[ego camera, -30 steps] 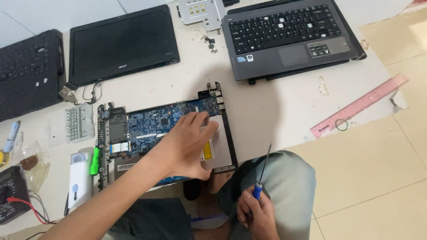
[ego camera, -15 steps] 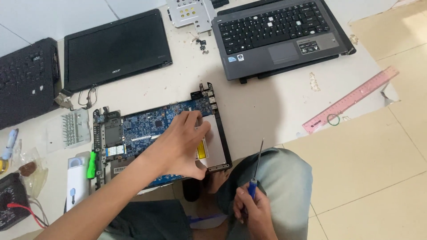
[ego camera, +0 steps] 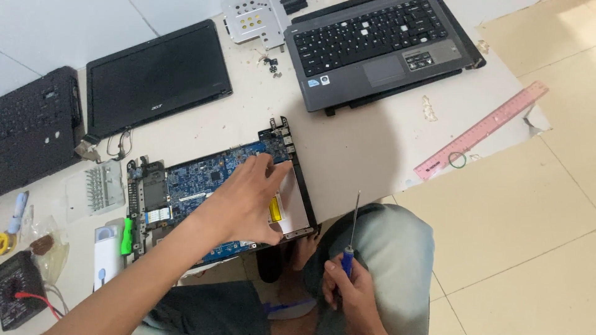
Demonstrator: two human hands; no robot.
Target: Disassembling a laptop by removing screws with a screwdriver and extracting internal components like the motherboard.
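Observation:
An opened laptop base with a blue circuit board (ego camera: 198, 180) lies in front of me on the white floor sheet. My left hand (ego camera: 248, 201) reaches over it, fingers spread and resting on the board beside the silver drive (ego camera: 293, 201) at its right end. My right hand (ego camera: 347, 288) rests on my knee and grips a blue-handled screwdriver (ego camera: 352, 239), its thin shaft pointing up and away.
A detached black screen panel (ego camera: 155, 77) and a black laptop part (ego camera: 37, 124) lie at the left. A grey laptop keyboard deck (ego camera: 379, 46) sits at the top. A pink ruler (ego camera: 484, 130) lies right. A clear case of bits (ego camera: 93, 186) and a multimeter (ego camera: 18, 298) are at the left edge.
The view has shifted slightly. My left hand stays on the board with its fingers spread a little wider. The right hand keeps the screwdriver upright on my knee.

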